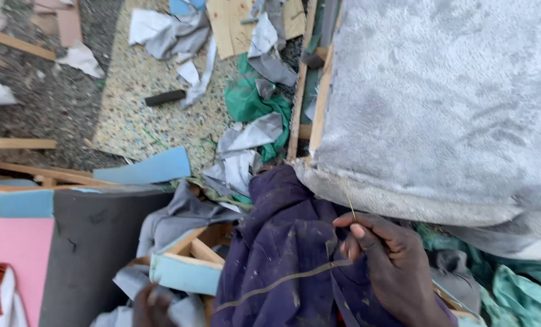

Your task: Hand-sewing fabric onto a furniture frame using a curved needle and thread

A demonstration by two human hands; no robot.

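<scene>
Needle (350, 206) with its thread, pinched in your right hand (388, 266) at the grey velvet cushion (440, 109) edge, looks mid-stitch, so next pull it through steadily; left hand (152, 306) low, grip unclear.

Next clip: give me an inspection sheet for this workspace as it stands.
Surface: gravel ground with a speckled foam sheet on it.
Job's things: grey plush cushion on a wooden frame; thin needle at its lower edge.
Clutter: grey and green fabric scraps, blue foam offcut, wood pieces.
Grippers: right hand pinches the needle; left hand low, grip unclear.
Cables: nothing seen; a thread crosses the purple garment.
Surroundings: pink and dark panels at left.
</scene>
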